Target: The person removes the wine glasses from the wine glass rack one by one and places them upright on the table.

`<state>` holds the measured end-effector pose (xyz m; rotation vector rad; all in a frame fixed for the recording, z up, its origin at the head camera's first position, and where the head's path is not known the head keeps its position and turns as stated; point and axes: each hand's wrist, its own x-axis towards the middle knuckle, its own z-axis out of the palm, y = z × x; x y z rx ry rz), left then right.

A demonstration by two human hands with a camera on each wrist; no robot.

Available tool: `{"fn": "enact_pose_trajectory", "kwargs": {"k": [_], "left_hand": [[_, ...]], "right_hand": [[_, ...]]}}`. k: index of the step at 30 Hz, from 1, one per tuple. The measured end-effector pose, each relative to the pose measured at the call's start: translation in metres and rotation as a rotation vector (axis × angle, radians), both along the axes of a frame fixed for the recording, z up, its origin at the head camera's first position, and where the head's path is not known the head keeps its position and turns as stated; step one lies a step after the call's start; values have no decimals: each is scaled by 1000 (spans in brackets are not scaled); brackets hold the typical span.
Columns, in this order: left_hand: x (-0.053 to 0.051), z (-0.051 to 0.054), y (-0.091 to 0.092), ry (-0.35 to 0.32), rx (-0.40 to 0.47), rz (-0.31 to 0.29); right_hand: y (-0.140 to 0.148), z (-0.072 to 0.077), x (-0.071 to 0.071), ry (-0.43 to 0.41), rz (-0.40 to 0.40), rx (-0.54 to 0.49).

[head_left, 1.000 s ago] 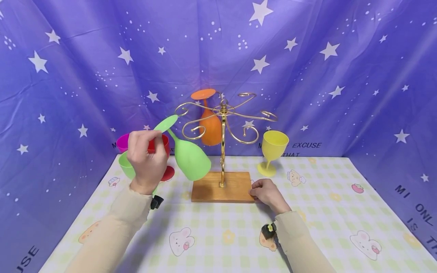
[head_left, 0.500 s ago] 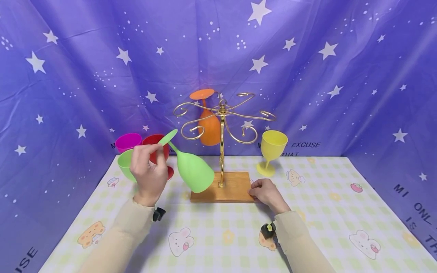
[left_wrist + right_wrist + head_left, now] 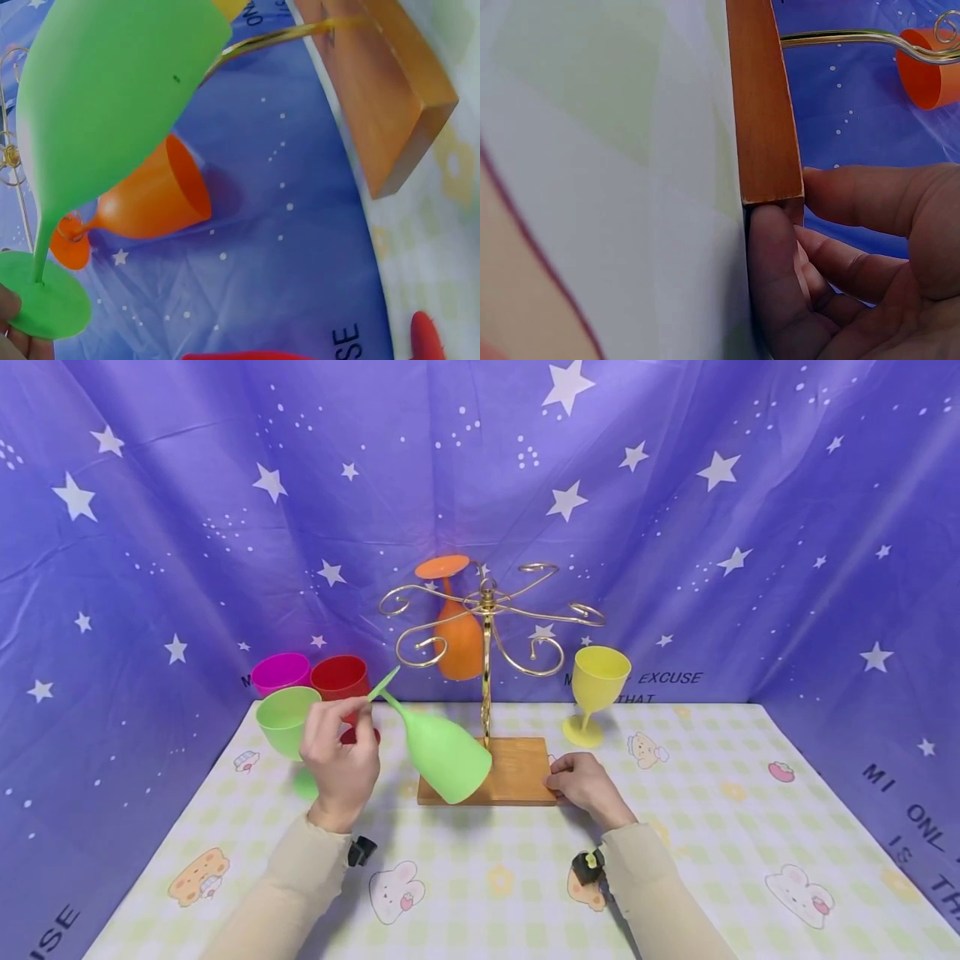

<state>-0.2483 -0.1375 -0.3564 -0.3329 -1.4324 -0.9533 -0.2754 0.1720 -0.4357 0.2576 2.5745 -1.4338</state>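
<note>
Green fills much of the left-wrist view, where the held goblet (image 3: 120,97) runs off the top edge and only a few fingers of the left hand (image 3: 341,768) make it into the corner. From where I stand, that hand masks the stem of the red goblet (image 3: 339,680), and the second green goblet (image 3: 287,725) blocks the lower part of the magenta goblet (image 3: 281,673). The held goblet covers part of the wooden base (image 3: 525,767); whether the two touch, I can't tell.

The held goblet is plain light green, with a slim stem, a round flat foot and a deep bowl bearing one small dark fleck (image 3: 176,79). It's tipped over in front of the gold rack (image 3: 487,677), foot up at the left, mouth slanting down to the right. The left grip is narrowed to a pinch on the foot's edge. The right hand (image 3: 592,787) has its grip curled on the base's right end.

An orange goblet (image 3: 459,647) hangs upside down at the back, one scrolled arm of the rack crossing it. A yellow goblet (image 3: 602,681) stands upright on the checked surface (image 3: 502,843), before a starry purple curtain (image 3: 480,460).
</note>
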Motion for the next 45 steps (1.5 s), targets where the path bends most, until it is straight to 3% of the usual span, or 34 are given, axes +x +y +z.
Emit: {"fn": "enact_pose_trajectory", "kwargs": {"k": [15,23,26,37,45], "left_hand": [[2,-20,11,-50,19,-14],[22,-3,27,-102,58,-53],[26,-1,30,-134,72,-70],[6,-30,20,-238,101,-120],[10,-29,22,-313,143,-177]], "right_hand": [[0,0,0,-6,-8,1],[1,-1,1,-10,-11,-2],[1,0,1,-9,-11,-2],[0,1,0,-15,-9,0],[-1,9,4,-7,21,0]]}}
